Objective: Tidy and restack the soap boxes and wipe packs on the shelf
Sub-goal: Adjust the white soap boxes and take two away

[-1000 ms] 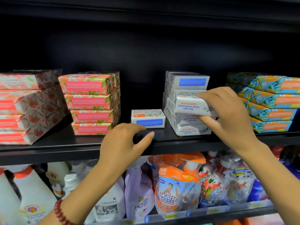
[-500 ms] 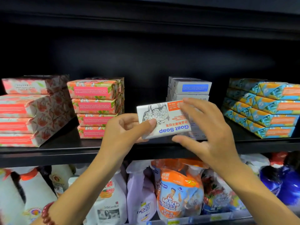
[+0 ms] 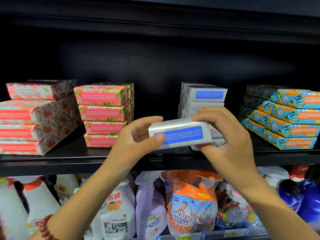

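I see the black shelf (image 3: 52,158) carrying pink packs (image 3: 31,125) at the left, blue-and-orange packs (image 3: 284,118) at the right and a stack of white soap boxes (image 3: 202,97) between. In front of that stack, above the shelf edge, a single soap box (image 3: 180,135) (blue label towards me) is held level. The left hand (image 3: 136,141) pinches its left end, thumb on the label; the right hand (image 3: 228,135) curls round its right end.

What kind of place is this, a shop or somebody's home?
Most likely a shop aisle: the black shelf carries stacks of identical soap boxes, like the pink stack and the blue-orange stack, a Mr Muscle pouch sits among cleaners below, and small labels line the lower edge.
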The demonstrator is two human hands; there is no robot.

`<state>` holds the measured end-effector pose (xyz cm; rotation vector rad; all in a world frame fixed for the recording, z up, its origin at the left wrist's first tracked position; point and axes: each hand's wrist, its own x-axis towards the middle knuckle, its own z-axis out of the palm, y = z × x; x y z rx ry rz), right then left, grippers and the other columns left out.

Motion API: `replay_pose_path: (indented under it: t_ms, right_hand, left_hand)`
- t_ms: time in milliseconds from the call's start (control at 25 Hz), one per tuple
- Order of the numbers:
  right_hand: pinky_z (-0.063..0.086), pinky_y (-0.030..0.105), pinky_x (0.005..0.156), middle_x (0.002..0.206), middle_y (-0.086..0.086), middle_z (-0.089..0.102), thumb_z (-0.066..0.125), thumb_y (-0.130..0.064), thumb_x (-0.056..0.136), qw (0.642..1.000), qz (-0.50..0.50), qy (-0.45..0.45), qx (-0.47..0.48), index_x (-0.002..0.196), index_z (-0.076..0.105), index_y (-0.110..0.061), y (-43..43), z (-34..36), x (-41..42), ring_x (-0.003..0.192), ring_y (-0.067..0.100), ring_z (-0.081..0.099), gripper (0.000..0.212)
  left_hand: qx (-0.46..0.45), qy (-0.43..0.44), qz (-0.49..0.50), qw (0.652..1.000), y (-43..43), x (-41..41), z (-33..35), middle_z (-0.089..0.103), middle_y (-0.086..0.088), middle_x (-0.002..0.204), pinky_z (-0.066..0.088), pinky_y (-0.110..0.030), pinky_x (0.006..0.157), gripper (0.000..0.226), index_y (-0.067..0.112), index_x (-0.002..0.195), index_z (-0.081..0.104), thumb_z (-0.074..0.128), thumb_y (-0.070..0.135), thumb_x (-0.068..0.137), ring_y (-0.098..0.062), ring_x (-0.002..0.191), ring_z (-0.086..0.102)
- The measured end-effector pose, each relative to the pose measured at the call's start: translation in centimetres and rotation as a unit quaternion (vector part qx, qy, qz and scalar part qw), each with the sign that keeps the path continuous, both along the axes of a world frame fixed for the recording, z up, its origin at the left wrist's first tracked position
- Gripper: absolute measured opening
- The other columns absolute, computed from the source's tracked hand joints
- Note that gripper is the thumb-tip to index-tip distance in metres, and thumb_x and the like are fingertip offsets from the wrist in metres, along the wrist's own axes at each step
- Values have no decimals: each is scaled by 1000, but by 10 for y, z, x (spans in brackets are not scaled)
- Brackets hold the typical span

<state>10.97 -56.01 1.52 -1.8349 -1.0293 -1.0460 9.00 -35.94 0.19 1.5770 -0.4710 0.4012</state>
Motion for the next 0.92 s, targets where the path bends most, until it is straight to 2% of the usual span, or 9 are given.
replay_pose_path:
  t_ms: [120, 200, 280, 360, 440, 600, 720, 800, 920]
  right_hand:
    - [41, 13, 85, 101, -4, 54, 69, 11, 69, 1000, -5, -19, -8, 95, 56, -7, 2, -5, 3, 101, 1, 51, 34]
    - [39, 11, 89, 111, -6, 51, 73, 9, 69, 999, -3, 28, -22, 104, 53, -17, 1, -6, 4, 110, -3, 47, 48]
    - [37, 8, 93, 123, -18, 45, 81, -18, 70, 993, 2, 114, -43, 124, 42, -32, -3, -4, 3, 117, -7, 42, 68]
    - [33, 0, 89, 120, -36, 42, 75, -48, 59, 979, 4, 192, -70, 133, 29, -42, -5, 0, 3, 116, -17, 39, 88]
    - [33, -3, 84, 111, -46, 47, 73, -55, 52, 971, 27, 231, -59, 135, 32, -41, -7, -1, 5, 110, -22, 42, 94]
    - [46, 13, 87, 108, -30, 59, 69, -57, 55, 965, 45, 258, -8, 123, 50, -39, -4, 4, 6, 105, -9, 55, 73]
    - [52, 16, 79, 102, -26, 61, 74, -43, 61, 967, 57, 248, 12, 107, 60, -30, -3, 3, 6, 97, -4, 60, 50]
    - [49, 11, 75, 101, -24, 60, 82, -25, 65, 976, 56, 209, 30, 101, 60, -29, 0, -3, 5, 97, -3, 59, 42]
    - [43, 8, 76, 97, -14, 63, 77, -6, 66, 994, 25, 103, 22, 98, 61, -21, 7, -14, 4, 96, -2, 57, 38]
  left_hand:
    - [40, -4, -9, 999, -1, -2, 2, 73, 2, 100, 52, -18, 71, 59, 15, 105, 66, 83, 32, 50, -13, 93, 69]
    - [42, -19, -6, 999, -1, -4, 3, 72, 2, 102, 52, -17, 73, 58, 12, 105, 64, 86, 14, 51, -11, 95, 68]
    - [56, -54, 2, 997, 1, -7, 4, 69, 5, 107, 52, -19, 79, 59, 16, 109, 60, 82, 7, 54, -10, 103, 64]
    - [79, -93, 13, 992, 1, -8, 5, 66, 7, 111, 51, -21, 84, 63, 20, 111, 57, 82, 6, 55, -11, 110, 61]
    - [116, -139, 39, 983, 1, -7, 4, 63, 6, 113, 50, -24, 89, 65, 19, 114, 56, 83, 7, 56, -14, 113, 59]
    - [182, -208, 95, 956, -1, -2, 1, 55, 6, 127, 49, -35, 96, 61, 23, 118, 51, 80, 13, 65, -13, 121, 52]
    - [220, -225, 112, 943, 1, 0, -2, 50, 6, 132, 47, -40, 99, 61, 24, 121, 49, 80, 20, 68, -13, 127, 47]
    - [212, -172, 88, 958, 3, 0, -3, 51, 11, 132, 47, -31, 98, 73, 27, 127, 48, 83, 33, 63, -10, 127, 47]
    - [110, -32, 51, 992, 4, 0, 0, 64, 16, 117, 50, -18, 81, 74, 27, 124, 56, 75, 48, 56, -2, 108, 60]
